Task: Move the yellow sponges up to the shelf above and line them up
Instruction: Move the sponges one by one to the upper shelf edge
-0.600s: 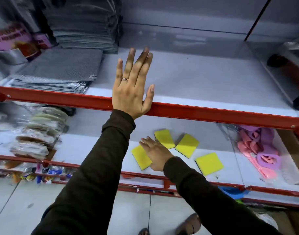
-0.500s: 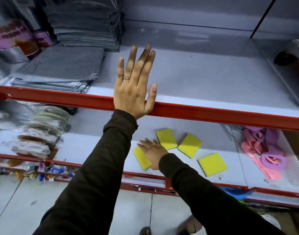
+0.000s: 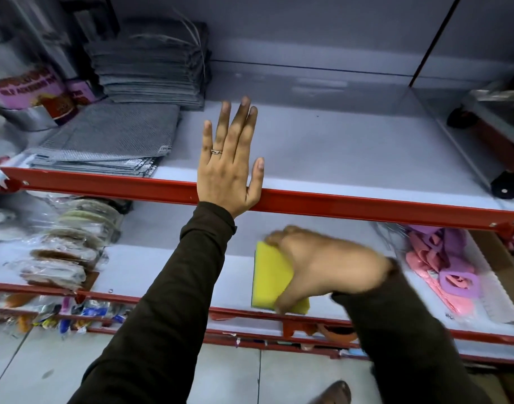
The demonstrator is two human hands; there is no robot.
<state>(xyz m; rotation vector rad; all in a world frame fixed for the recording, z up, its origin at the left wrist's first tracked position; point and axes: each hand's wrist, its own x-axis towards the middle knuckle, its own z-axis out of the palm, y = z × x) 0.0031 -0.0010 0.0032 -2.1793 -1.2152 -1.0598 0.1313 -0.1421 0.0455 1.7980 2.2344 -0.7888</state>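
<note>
Item: yellow sponge (image 3: 271, 275), lower centre of the frame, above the front of the lower shelf (image 3: 168, 269). My right hand (image 3: 322, 263) is clamped on it, fingers over the far edge, thumb under the near one; the hand is blurred, so I cannot tell whether more sponges sit beneath it.

Handling, by my judgement: light, soft, compressible, not fragile, not slippery. Best held by opposite edges with gentle pressure, so it keeps its square shape for lining up.

My left hand (image 3: 229, 158), centre frame: open, fingers spread, flat on the upper shelf (image 3: 352, 153) over its red front rail (image 3: 366, 204).

Surroundings: grey cloth stacks (image 3: 118, 135), upper left; bagged goods (image 3: 66, 252), left on the lower shelf; pink and purple plastic pieces (image 3: 448, 266), lower right.

Obstructions: the red rail overhangs the sponge's way up, so it must come out forward first. The middle of the upper shelf is bare.
</note>
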